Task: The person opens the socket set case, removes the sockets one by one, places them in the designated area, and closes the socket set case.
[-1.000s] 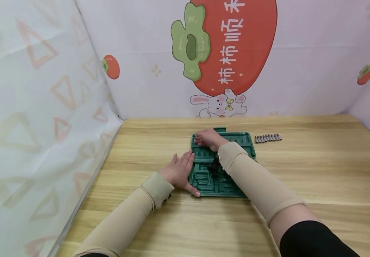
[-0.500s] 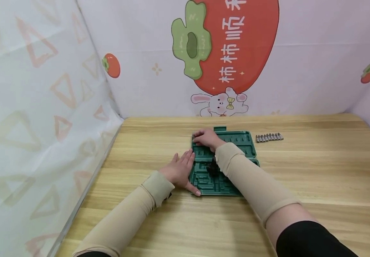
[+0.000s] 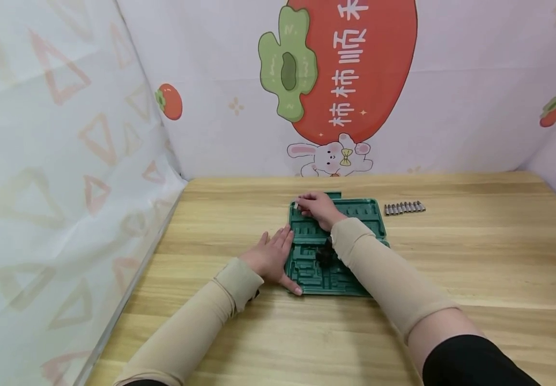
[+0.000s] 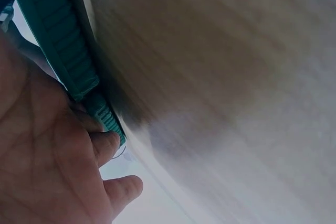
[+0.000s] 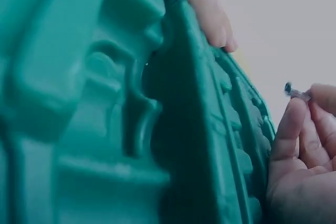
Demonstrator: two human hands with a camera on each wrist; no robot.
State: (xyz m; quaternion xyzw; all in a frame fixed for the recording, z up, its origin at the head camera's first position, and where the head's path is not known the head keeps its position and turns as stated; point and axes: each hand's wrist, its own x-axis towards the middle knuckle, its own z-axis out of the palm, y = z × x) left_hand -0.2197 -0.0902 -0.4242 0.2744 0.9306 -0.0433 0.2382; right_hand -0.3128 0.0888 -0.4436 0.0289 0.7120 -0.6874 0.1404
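Observation:
A green moulded plastic tool case [image 3: 306,281] lies unfolded on the wooden table. My left hand [image 3: 269,257] rests along its left edge, fingers and thumb spread; the left wrist view shows the palm [image 4: 42,140] beside the case's side wall [image 4: 52,32]. At the upper left corner of the case, my right hand [image 3: 320,208] pinches a small metal bit [image 5: 298,94] between thumb and fingertips. The right wrist view shows that bit raised clear of the case slots [image 5: 231,119]. Its tip shape is too blurred to tell.
Several similar metal bits [image 3: 405,208] lie in a row on the table to the right of the case. A dark object [image 3: 325,255], partly behind the right sleeve, is at the right wrist. A printed cloth backdrop [image 3: 229,139] stands behind the table [image 3: 475,257].
My right hand has shifted slightly right at the case's upper left corner, and the bit in its fingertips now shows. My left hand has stayed in place.

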